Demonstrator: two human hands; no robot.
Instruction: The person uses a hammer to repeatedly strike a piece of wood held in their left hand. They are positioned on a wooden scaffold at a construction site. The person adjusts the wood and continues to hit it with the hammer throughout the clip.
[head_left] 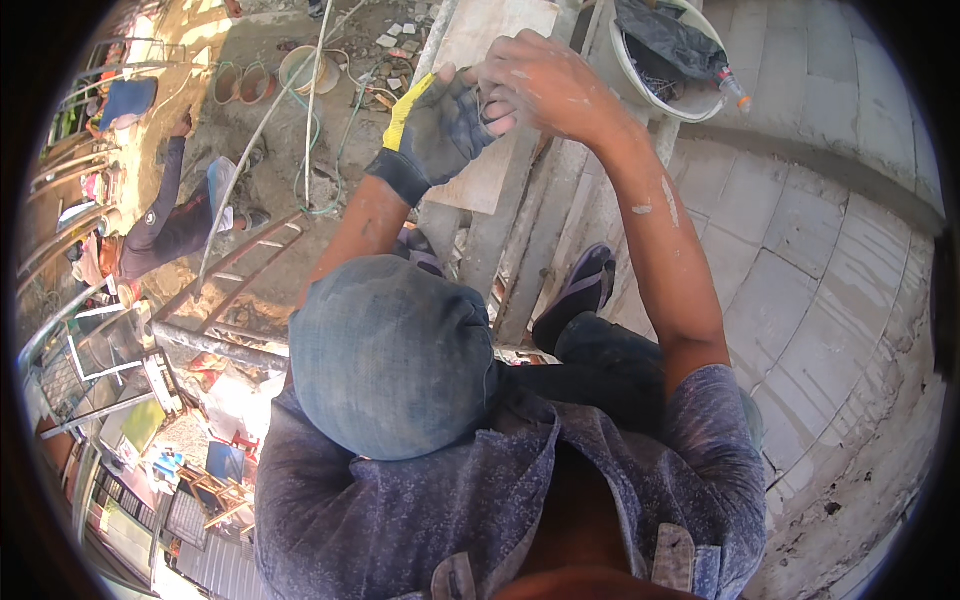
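My left hand (435,125) wears a dark grey and yellow work glove (408,112), with bare fingertips showing at its ends. Its fingers reach to the right, partly covered by my other hand. Bare and smeared with pale dust, my right hand (540,85) bends its fingers over the glove's finger ends; the exact grip is hidden. Both hands meet above a pale, dusty board (480,185). Below them, a raised knee in faded blue denim (390,350) fills the middle of the view. A sandalled foot (580,295) rests on the planks.
A white bucket (672,112) holding a dark bag and a bottle (738,92) stands beyond my right hand. Grey block walling (790,290) rises at right. Far below left, another person (165,225) is near metal poles (250,140), a rusty ladder-like frame (245,275) and several buckets.
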